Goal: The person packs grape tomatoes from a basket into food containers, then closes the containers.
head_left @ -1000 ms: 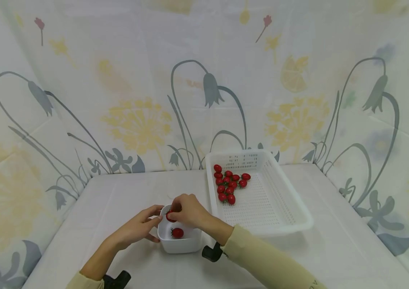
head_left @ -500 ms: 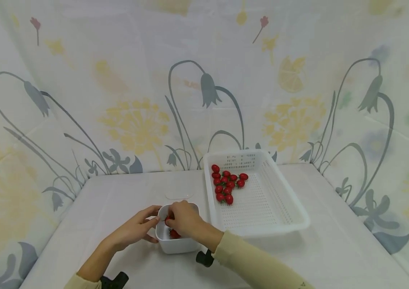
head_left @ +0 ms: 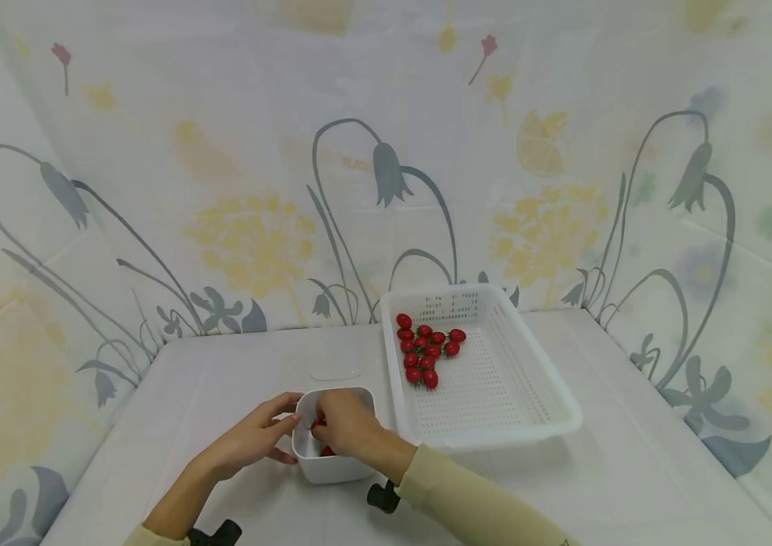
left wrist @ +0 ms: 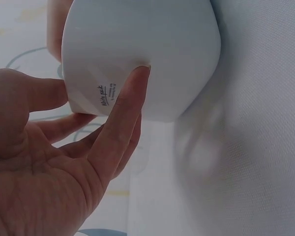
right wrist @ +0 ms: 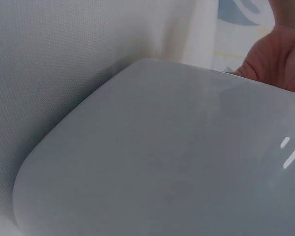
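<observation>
A small white box (head_left: 334, 472) with rounded corners stands on the table, dark lettering on one side in the left wrist view. My left hand (head_left: 252, 437) steadies it from the left; in the left wrist view, thumb and fairly straight fingers (left wrist: 130, 88) touch its wall. My right hand (head_left: 350, 426) reaches down inside the box, and its fingertips pinch a red cherry tomato (head_left: 318, 425). Another cherry tomato (head_left: 327, 451) lies in the box below it, partly covered by the hand. The right wrist view shows mostly the box's outer wall (right wrist: 152, 147), hiding the right fingers.
A white perforated basket (head_left: 553, 387) stands right of the box, with several red cherry tomatoes (head_left: 427, 362) gathered at its left side. A faint curved outline lies on the white table (head_left: 243, 364) behind the box. Flower-printed cloth (head_left: 427, 98) rises behind the table.
My right hand has sunk deeper into the box with the cherry tomato, covering more of the other tomato. The left hand stays at the box. The whole head view has shifted slightly.
</observation>
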A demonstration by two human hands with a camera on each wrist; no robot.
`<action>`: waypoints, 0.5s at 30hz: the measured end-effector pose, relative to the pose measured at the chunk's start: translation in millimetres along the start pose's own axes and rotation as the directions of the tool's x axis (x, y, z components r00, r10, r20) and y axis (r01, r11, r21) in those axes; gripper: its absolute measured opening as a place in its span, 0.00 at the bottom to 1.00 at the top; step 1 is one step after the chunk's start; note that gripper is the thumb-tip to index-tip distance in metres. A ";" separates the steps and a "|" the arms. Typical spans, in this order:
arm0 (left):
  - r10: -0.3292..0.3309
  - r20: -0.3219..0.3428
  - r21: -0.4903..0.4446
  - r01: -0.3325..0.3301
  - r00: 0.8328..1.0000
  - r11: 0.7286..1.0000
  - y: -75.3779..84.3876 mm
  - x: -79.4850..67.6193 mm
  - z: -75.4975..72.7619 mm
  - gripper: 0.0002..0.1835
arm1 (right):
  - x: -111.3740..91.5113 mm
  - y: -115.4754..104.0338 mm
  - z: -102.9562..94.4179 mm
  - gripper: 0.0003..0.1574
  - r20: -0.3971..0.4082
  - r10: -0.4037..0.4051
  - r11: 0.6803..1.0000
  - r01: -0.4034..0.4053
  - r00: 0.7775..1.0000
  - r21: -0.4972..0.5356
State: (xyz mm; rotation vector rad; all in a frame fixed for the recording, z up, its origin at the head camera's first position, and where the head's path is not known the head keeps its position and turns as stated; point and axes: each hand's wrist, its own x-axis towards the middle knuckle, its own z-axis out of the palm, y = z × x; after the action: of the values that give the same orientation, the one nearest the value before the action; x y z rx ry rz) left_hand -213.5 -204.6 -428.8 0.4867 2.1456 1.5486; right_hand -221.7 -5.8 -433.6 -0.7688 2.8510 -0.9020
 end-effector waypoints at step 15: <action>0.012 -0.019 -0.005 -0.013 1.000 1.000 -1.6 -0.3 1.5 0.24 | -0.3 -3.6 -3.2 0.10 0.011 -0.015 0.999 0.015 1.000 -0.047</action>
State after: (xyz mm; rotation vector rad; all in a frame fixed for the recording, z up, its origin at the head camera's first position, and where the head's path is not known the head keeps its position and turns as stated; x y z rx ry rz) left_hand -212.5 -204.1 -430.7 0.4868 2.1560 1.5706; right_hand -220.5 -6.5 -429.0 -0.7980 2.8707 -0.8334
